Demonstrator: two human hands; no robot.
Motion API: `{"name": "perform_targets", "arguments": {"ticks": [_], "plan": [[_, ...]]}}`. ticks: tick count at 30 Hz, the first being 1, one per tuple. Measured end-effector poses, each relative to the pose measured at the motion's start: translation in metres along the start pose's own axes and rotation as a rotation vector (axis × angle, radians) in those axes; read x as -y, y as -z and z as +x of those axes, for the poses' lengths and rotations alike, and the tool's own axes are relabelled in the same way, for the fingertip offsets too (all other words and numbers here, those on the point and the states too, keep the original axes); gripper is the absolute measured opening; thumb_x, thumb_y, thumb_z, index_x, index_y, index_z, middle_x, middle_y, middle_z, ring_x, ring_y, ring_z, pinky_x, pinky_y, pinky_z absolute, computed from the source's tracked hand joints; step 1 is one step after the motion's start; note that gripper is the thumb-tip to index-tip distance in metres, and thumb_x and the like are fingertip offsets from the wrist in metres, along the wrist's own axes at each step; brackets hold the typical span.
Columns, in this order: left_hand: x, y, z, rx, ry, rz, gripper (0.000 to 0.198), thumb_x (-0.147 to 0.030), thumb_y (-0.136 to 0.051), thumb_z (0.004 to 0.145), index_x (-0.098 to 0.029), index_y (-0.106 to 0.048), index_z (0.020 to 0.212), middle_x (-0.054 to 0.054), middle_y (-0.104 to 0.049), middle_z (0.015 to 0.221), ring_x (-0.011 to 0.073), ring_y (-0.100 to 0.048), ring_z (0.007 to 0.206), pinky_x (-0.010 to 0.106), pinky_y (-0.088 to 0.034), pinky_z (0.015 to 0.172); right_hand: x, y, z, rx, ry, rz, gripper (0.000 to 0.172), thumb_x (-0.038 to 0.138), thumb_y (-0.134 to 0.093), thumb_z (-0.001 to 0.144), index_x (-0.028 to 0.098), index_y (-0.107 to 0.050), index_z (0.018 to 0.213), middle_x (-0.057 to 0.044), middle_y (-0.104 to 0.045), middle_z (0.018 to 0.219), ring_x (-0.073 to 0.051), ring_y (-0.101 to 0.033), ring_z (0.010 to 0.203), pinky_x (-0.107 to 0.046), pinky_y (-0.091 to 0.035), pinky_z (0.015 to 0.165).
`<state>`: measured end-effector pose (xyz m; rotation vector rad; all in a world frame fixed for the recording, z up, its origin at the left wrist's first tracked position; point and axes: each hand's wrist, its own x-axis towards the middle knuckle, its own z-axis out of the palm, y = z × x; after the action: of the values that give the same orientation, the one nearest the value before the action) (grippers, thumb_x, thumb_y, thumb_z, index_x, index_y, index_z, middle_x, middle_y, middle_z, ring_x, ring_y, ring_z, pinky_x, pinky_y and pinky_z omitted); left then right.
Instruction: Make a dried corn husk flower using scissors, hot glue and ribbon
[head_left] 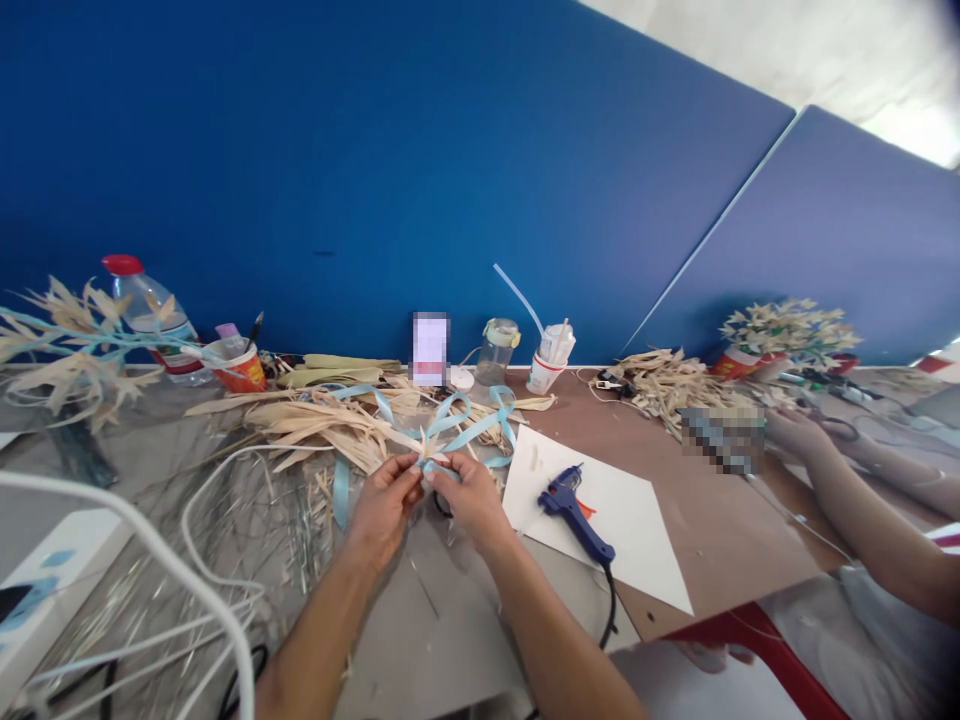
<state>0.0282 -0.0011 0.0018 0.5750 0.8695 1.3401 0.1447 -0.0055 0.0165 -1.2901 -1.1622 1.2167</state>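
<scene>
My left hand [388, 502] and my right hand [471, 497] meet over the table, both closed, fingertips pinched together. Between them is a small flower of pale dried husk petals [427, 448], its petals pointing up and away from me. Light blue ribbon [474, 428] loops out behind the fingers, and a bit of it shows at my right fingertips. The flower's base is hidden by the thumbs. Dried corn husk strips [319, 425] lie spread just beyond my left hand.
Right of my hands, a blue glue gun [576, 515] rests on a white board [637, 530]. White cables [191, 560] and a power strip [67, 570] occupy the left. A phone [430, 350], a jar [497, 352] and cups stand along the blue partition. Another person's hands work at right.
</scene>
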Motion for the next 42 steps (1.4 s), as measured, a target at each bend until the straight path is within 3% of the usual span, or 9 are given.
{"name": "perform_targets", "arguments": {"ticks": [9,13,17,22,27,31,35,42], "plan": [[0.008,-0.001,0.000,-0.110,-0.203,0.267,0.020,-0.020,-0.076,0.059,-0.018,-0.060,0.071,-0.004,-0.057,0.059,0.0106,-0.050,0.053,0.022,-0.038,0.053,0.007,-0.013,-0.005,-0.126,0.054,-0.036,0.014,0.030,-0.060,0.065,0.017,-0.066,0.067,0.001,-0.064,0.061,-0.013,-0.053,0.058,-0.023,-0.039,0.054],[0.011,-0.003,-0.006,-0.064,-0.286,0.350,0.016,-0.017,-0.072,0.064,-0.020,-0.065,0.078,0.000,-0.065,0.071,0.0154,-0.058,0.067,0.025,-0.045,0.065,0.008,-0.015,-0.008,-0.196,0.049,-0.074,0.017,0.032,-0.060,0.068,0.017,-0.067,0.071,-0.001,-0.066,0.066,-0.015,-0.057,0.062,-0.023,-0.041,0.055],[0.011,-0.004,-0.011,-0.022,-0.339,0.366,0.015,-0.016,-0.069,0.068,-0.021,-0.068,0.082,0.002,-0.068,0.081,0.0182,-0.061,0.079,0.028,-0.046,0.076,0.010,-0.014,-0.009,-0.241,0.075,-0.146,0.018,0.033,-0.062,0.068,0.017,-0.068,0.074,-0.001,-0.069,0.073,-0.018,-0.061,0.070,-0.026,-0.046,0.066],[0.009,0.000,-0.008,0.014,-0.274,0.295,0.014,-0.018,-0.070,0.066,-0.019,-0.073,0.080,0.005,-0.070,0.087,0.0192,-0.060,0.087,0.027,-0.044,0.082,0.012,-0.012,-0.011,-0.298,0.126,-0.210,0.016,0.033,-0.062,0.068,0.019,-0.067,0.073,-0.001,-0.070,0.074,-0.020,-0.061,0.074,-0.029,-0.047,0.072],[0.002,-0.001,-0.008,0.040,-0.133,0.077,0.011,-0.020,-0.074,0.061,-0.016,-0.074,0.072,0.004,-0.069,0.079,0.0162,-0.060,0.079,0.025,-0.046,0.075,0.007,-0.012,-0.010,-0.271,0.197,-0.169,0.015,0.031,-0.057,0.069,0.018,-0.065,0.068,-0.001,-0.065,0.067,-0.017,-0.056,0.065,-0.026,-0.044,0.063],[-0.008,-0.003,-0.010,0.091,-0.010,-0.073,0.020,-0.025,-0.080,0.061,-0.015,-0.074,0.077,0.002,-0.066,0.071,0.0106,-0.056,0.065,0.022,-0.046,0.065,-0.001,-0.007,-0.006,-0.164,0.106,-0.055,0.018,0.032,-0.060,0.067,0.016,-0.065,0.071,0.002,-0.057,0.056,-0.011,-0.045,0.051,-0.023,-0.036,0.051],[-0.012,-0.002,-0.010,0.154,0.097,-0.088,0.031,-0.022,-0.085,0.057,-0.013,-0.074,0.085,0.002,-0.068,0.072,0.0089,-0.057,0.063,0.020,-0.046,0.063,-0.002,-0.001,-0.003,-0.055,0.037,-0.004,0.016,0.032,-0.063,0.065,0.016,-0.062,0.066,0.005,-0.051,0.052,-0.009,-0.039,0.048,-0.021,-0.033,0.049],[-0.010,-0.004,-0.010,0.145,0.142,-0.113,0.027,-0.018,-0.087,0.053,-0.012,-0.069,0.072,0.000,-0.066,0.065,0.0084,-0.058,0.060,0.018,-0.046,0.060,0.009,-0.001,-0.006,0.030,0.122,-0.123,0.010,0.025,-0.060,0.065,0.017,-0.062,0.060,0.003,-0.057,0.058,-0.011,-0.049,0.057,-0.022,-0.039,0.056]]}}
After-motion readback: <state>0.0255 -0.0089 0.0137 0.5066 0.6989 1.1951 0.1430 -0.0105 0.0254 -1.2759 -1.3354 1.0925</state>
